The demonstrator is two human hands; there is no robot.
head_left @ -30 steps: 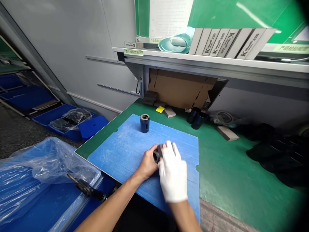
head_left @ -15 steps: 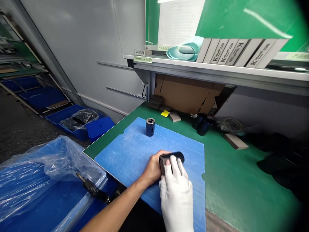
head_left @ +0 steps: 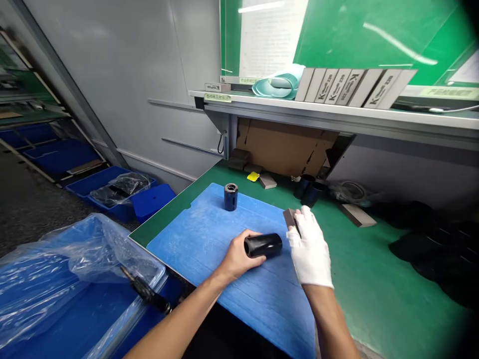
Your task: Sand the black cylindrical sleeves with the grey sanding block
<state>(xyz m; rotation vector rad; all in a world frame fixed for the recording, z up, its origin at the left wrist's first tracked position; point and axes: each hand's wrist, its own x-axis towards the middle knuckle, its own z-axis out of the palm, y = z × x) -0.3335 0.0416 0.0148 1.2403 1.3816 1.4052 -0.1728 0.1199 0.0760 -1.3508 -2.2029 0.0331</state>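
My bare left hand (head_left: 239,257) is wrapped round the near end of a glossy black tube (head_left: 264,244), which lies on its side just over the blue mat (head_left: 194,234). To its right, apart from the tube, my white-gloved right hand (head_left: 310,247) grips a grey-brown sanding block (head_left: 289,218) by the mat's right edge. The glove partly covers the block, and bare fingertips show on it. A second dark tube (head_left: 231,197), with a slot in its side, stands upright at the back of the mat.
Several grey blocks marked 220 (head_left: 342,87) stand on the shelf (head_left: 262,103). Two dark tubes (head_left: 313,193), loose blocks (head_left: 357,215) and a yellow piece (head_left: 253,176) lie behind the mat. At left, plastic film (head_left: 101,249) covers a blue bin, with a black tool (head_left: 145,294) at its edge.
My right hand has lifted off the tube and moved right and away with the sanding block. My left hand still holds the tube, now in fuller view.
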